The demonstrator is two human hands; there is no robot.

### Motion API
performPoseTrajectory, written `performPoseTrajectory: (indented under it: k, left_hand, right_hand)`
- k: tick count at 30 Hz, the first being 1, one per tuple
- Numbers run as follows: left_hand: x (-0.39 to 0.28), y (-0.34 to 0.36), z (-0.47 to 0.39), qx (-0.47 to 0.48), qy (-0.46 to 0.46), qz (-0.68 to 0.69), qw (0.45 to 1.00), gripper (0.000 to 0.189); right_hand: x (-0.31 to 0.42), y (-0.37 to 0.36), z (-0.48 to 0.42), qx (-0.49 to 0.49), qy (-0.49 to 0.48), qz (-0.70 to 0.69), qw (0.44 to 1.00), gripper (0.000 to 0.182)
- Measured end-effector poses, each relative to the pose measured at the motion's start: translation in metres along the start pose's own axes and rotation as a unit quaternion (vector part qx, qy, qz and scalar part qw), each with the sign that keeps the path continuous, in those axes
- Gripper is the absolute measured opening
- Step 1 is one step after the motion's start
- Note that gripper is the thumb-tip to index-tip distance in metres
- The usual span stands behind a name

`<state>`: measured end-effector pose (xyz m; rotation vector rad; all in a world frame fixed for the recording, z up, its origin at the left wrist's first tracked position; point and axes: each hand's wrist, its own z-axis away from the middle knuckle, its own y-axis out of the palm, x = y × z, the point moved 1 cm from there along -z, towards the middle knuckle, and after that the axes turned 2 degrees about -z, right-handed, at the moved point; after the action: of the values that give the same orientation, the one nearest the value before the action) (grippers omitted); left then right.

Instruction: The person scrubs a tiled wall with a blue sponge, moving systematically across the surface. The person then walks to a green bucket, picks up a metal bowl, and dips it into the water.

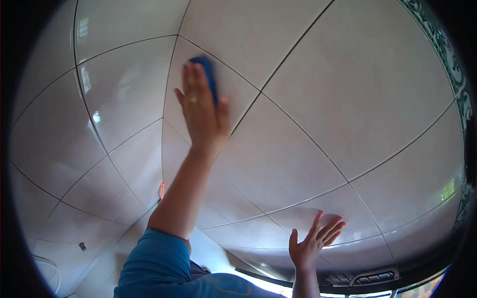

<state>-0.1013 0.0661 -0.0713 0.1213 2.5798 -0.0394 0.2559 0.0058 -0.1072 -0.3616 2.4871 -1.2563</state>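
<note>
My left hand is pressed flat over a blue cloth or sponge against the pale glazed wall tiles. Its back faces me, and the fingers hide much of the blue piece. The hand is slightly blurred, close to the inside corner where two tiled walls meet. Lower and to the right, my right hand has spread fingers and holds nothing. Its fingertips are at the tile surface, with shadows beside them; whether they touch cannot be told.
A green patterned border runs along the right. An orange-red handle-like object stands in the corner behind my left arm. At the bottom right is a metal handle or rack. A pale hose or cord curves at the lower left.
</note>
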Motion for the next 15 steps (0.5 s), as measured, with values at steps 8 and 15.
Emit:
performPoseTrajectory:
  k: [8, 15]
  left_hand:
    - [-0.050, 0.000, 0.044, 0.084, 0.120, 0.051, 0.988, 0.074]
    - [0.014, 0.001, 0.069, 0.018, -0.007, 0.054, 0.998, 0.073]
  right_hand:
    - [0.003, 0.018, -0.008, -0.086, -0.019, 0.058, 0.994, 0.086]
    - [-0.008, 0.034, -0.005, -0.120, -0.004, 0.103, 0.987, 0.087]
